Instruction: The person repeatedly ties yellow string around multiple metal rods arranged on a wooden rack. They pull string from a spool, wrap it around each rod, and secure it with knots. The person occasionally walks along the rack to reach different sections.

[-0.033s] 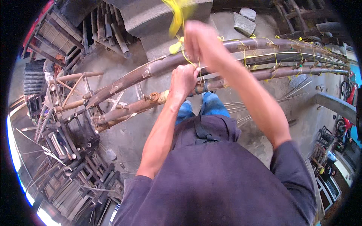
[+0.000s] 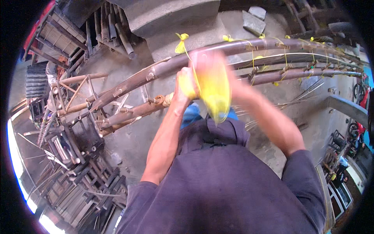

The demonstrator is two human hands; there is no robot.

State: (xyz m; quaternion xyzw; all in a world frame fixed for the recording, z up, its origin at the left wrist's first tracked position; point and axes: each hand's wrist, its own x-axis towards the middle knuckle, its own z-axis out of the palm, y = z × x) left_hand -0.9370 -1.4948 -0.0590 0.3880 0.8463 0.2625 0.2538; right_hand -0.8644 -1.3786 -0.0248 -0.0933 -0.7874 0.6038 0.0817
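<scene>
Two long brown bamboo poles run side by side across the view, an upper pole [image 2: 170,68] and a lower pole [image 2: 134,113], with short pegs between them. Over the lower pole, my left hand [image 2: 183,84] is closed, pinching yellow plastic twine. My right hand [image 2: 208,58] is smeared by motion just above and right of it, with its fingers closed on the same twine. A wide blurred swath of yellow twine [image 2: 218,91] sweeps below the hands, hiding part of the lower pole. From a yellow knot [image 2: 182,43] beyond the upper pole, a strand comes down to my hands.
Yellow ties [image 2: 285,58] bind the poles at intervals to the right. Stone blocks [image 2: 254,22] lie on the floor beyond, near concrete steps [image 2: 175,19]. Bamboo furniture frames [image 2: 66,144] crowd the left. Thin canes [image 2: 288,102] lie on the floor at right, and a red motorbike [image 2: 361,130] stands farther off.
My right hand has swung a little down and toward me. The loose yellow twine, above the poles before, now sweeps below my hands. My left hand stays in nearly the same place.
</scene>
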